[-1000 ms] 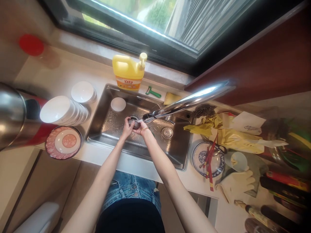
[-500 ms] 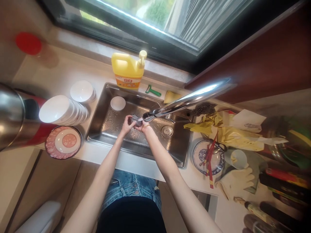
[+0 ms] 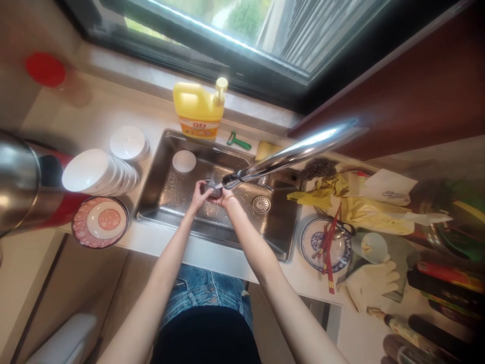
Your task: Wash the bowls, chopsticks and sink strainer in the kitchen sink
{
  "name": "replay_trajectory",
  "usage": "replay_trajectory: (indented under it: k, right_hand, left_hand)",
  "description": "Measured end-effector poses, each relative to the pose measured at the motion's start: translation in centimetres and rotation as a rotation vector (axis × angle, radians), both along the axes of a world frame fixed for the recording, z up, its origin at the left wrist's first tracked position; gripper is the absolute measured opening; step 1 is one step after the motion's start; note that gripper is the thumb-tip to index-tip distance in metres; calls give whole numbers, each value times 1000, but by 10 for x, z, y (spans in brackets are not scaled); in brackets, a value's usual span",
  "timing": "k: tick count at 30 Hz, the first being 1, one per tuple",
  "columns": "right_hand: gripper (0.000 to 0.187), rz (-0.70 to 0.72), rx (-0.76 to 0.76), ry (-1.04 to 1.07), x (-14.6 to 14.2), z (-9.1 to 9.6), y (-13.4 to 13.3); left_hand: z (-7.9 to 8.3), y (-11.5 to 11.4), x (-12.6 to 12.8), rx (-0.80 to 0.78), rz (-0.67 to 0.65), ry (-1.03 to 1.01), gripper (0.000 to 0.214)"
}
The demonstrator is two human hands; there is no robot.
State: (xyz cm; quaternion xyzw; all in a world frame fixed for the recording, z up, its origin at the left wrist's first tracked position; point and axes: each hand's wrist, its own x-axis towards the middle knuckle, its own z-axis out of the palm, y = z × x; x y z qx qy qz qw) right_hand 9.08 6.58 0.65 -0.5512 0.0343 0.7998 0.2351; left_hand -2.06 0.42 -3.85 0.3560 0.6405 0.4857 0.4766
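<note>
Over the steel sink (image 3: 166, 199), my left hand (image 3: 198, 194) and my right hand (image 3: 224, 196) are closed together around a small grey scouring pad (image 3: 212, 188). They hold it just under the spout of the long chrome faucet (image 3: 291, 154). A thin bracelet circles my right wrist. A small white dish (image 3: 184, 161) lies in the back left of the basin.
A yellow detergent jug (image 3: 199, 108), green peeler (image 3: 238, 143) and yellow sponge (image 3: 267, 150) sit behind the sink. Stacked white bowls (image 3: 96, 172) and a pink patterned plate (image 3: 99, 222) are at left. At right lie a blue plate with red chopsticks (image 3: 326, 245), yellow gloves (image 3: 352, 205) and bottles (image 3: 428, 303).
Both hands have risen slightly toward the faucet spout with the pad between them; otherwise the scene is the same.
</note>
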Motion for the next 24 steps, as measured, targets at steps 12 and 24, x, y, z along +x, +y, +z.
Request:
replay_trajectory:
  k: [12,24]
  right_hand:
    - [18,-45,-51,-42,1,18,3]
    - [23,-35,-41,-73,2,23,2]
  left_hand:
    - [3,2,-7,0,-76,12,35]
    - [-2,4,-2,26,-48,-19,36]
